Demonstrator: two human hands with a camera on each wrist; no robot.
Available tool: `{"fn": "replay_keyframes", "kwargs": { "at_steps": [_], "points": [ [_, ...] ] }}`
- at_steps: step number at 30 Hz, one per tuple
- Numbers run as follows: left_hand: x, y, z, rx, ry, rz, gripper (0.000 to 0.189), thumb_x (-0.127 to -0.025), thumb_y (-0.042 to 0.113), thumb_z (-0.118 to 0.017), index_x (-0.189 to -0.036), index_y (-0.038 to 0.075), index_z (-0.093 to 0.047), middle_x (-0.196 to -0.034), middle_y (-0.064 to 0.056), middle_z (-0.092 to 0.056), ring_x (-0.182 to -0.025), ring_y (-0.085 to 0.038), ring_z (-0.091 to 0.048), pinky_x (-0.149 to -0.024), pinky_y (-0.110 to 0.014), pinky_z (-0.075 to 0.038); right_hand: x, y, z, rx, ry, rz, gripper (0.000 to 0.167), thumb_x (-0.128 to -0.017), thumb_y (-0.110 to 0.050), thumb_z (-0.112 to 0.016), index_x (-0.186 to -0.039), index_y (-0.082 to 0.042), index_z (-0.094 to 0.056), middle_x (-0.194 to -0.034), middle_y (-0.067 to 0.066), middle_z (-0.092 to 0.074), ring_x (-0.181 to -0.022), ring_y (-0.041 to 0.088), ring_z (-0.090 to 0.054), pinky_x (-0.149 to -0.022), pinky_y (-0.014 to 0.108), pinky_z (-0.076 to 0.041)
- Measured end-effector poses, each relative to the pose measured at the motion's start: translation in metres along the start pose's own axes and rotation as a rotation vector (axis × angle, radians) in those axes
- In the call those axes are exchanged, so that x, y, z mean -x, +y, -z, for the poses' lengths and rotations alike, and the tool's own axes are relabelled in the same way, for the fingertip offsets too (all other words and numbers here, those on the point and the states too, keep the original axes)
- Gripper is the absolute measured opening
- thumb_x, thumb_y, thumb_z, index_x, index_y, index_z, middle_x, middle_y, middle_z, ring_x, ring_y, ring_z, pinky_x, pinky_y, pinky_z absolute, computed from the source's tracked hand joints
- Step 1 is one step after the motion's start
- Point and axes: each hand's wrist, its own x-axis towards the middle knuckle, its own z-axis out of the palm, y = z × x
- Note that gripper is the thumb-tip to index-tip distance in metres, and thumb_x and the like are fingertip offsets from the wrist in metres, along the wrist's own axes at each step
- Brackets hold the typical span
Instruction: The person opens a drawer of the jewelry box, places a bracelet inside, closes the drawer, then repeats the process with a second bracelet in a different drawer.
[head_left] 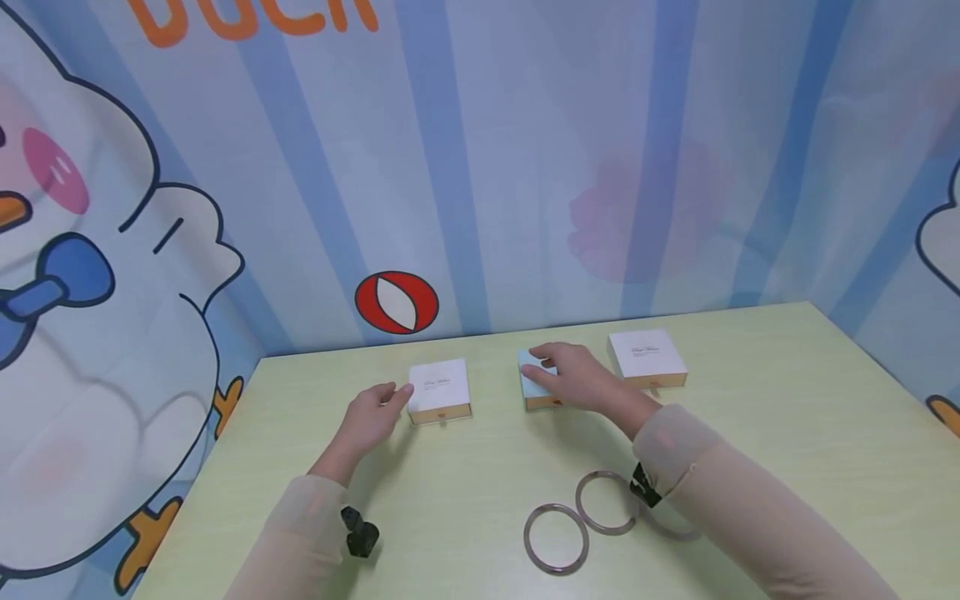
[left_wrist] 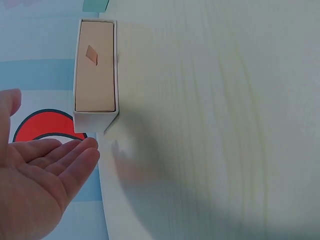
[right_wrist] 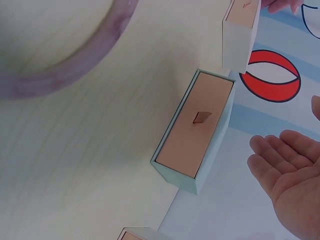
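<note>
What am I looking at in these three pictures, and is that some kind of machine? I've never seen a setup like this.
There's no machine, just a person's two bare hands. The widest picture is taken from the person's head, looking forward and down. The other two come from the left and right wrists.

On the pale table are a left white box, a blue box in the middle and a right white box. Nearer the person lie grey-purple rings, one partly hidden by the right sleeve.

The left hand is beside the left white box; the right hand is near the blue box. Neither holds anything.
</note>
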Motion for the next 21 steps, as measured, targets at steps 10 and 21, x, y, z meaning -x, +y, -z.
{"fn": "replay_keyframes", "kwargs": {
  "at_steps": [10, 21],
  "points": [
    [0.0, -0.003, -0.002, 0.039, -0.004, 0.008, 0.07, -0.097, 0.05, -0.04, -0.144, -0.001, -0.035, -0.14, -0.021, -0.047, -0.123, -0.034, -0.052, -0.106, -0.051, -0.038, -0.003, 0.0, -0.007, -0.028, 0.01, 0.015, 0.052, -0.097, -0.036, -0.05, -0.134, 0.001, -0.051, -0.134, 0.017, -0.056, -0.118, 0.03, -0.058, -0.098, 0.044, -0.046],
    [0.003, 0.001, -0.002, 0.078, -0.012, 0.03, 0.068, -0.097, 0.048, -0.041, -0.143, -0.002, -0.036, -0.137, -0.021, -0.051, -0.121, -0.033, -0.054, -0.104, -0.05, -0.041, -0.005, -0.005, -0.012, -0.058, 0.018, 0.039, 0.05, -0.096, -0.035, -0.052, -0.13, 0.001, -0.054, -0.127, 0.016, -0.06, -0.111, 0.027, -0.062, -0.095, 0.041, -0.049]
  ]
}}
